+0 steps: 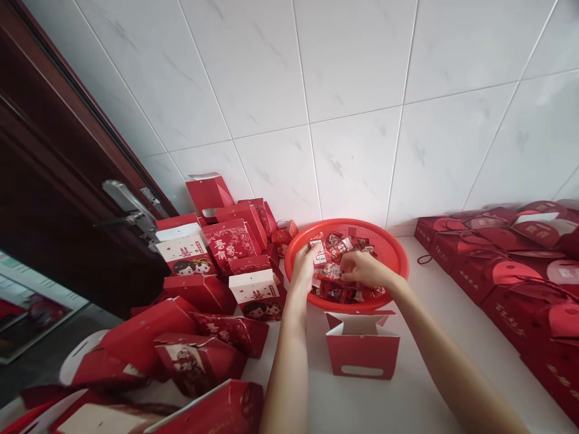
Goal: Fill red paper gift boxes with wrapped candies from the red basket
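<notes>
A round red plastic basket [398,253] holds many small wrapped candies [335,294], mostly red. My left hand [304,266] is over the basket's left side, closed on a red and white candy packet [319,253]. Inside the basket, my right hand [365,269] reaches down with its fingers bent together among the wrappers. What those fingertips grip is hidden from me. Just in front of the basket, between my forearms, a red paper gift box [362,355] stands upright with its top flaps apart.
Several red and white gift boxes [233,244] crowd the left side, some tipped over. Rows of closed dark red boxes [470,274] with ribbons line the right. Behind is a tiled wall [357,157]; a dark door with a metal handle [129,205] stands at left.
</notes>
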